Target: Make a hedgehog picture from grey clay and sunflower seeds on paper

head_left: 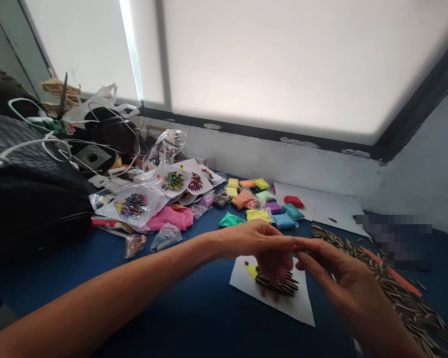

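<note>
A white paper sheet (300,311) lies on the blue table, bearing a hedgehog figure (283,287) made of dark striped sunflower seeds with a yellow clay face and a small dark nose. My left hand (257,242) hovers over the figure and partly hides it. Its fingers are bent, and its fingertips meet those of my right hand (345,276) above the sheet's upper right part. My right thumb and index finger are close together in a pinch. Whatever lies between the fingertips is too small or hidden to make out.
Sunflower seeds (414,303) are heaped at the right, with an orange strip (392,273) among them. Colourful clay packets (259,215) lie behind my hands. Finished seed figures (132,205), a pink cloth (169,218) and a black bag (33,199) crowd the left.
</note>
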Tool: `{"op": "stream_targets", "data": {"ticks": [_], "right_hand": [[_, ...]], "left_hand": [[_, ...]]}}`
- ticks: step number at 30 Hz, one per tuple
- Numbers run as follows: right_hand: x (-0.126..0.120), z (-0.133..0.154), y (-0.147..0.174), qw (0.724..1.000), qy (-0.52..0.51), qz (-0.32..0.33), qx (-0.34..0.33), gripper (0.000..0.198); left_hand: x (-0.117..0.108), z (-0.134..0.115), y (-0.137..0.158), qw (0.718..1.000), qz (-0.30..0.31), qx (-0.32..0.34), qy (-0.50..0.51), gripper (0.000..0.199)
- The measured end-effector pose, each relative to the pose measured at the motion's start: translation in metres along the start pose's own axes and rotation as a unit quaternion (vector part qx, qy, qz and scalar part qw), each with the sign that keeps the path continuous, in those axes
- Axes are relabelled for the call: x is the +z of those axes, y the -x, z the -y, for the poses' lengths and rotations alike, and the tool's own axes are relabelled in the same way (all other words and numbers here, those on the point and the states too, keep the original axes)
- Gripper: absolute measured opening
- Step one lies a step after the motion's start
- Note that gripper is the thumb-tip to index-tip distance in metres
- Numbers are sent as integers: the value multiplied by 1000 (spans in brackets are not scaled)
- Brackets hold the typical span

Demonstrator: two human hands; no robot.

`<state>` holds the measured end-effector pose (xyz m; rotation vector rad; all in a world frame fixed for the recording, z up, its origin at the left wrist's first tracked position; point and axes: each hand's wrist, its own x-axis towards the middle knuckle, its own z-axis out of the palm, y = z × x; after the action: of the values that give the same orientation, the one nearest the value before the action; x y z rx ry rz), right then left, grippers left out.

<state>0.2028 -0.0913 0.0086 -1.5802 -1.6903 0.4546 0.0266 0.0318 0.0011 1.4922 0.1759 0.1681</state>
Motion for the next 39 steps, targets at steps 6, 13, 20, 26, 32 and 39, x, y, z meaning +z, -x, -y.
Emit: {"op": "stream_targets", "data": {"ticks": [6,13,20,26,32,39], "right_hand": [[5,-1,3,998,-68,-8,4,29],[11,-3,5,996,-85,-30,3,25],[10,-2,7,997,9,-76,-24,24],[10,-2,8,996,20,-78,-35,24],[8,0,9,994,48,-75,-60,21],[17,3,9,978,143,-107,-108,9]], "left_hand": [[6,-2,2,1000,3,-5,5,55],[3,2,1,1000,-24,-5,-3,60],[4,-1,4,997,-79,4,3,47],[3,2,3,997,-79,7,11,45],[2,5,1,997,-77,5,19,45],[12,6,0,992,-120,2,-29,13]]}}
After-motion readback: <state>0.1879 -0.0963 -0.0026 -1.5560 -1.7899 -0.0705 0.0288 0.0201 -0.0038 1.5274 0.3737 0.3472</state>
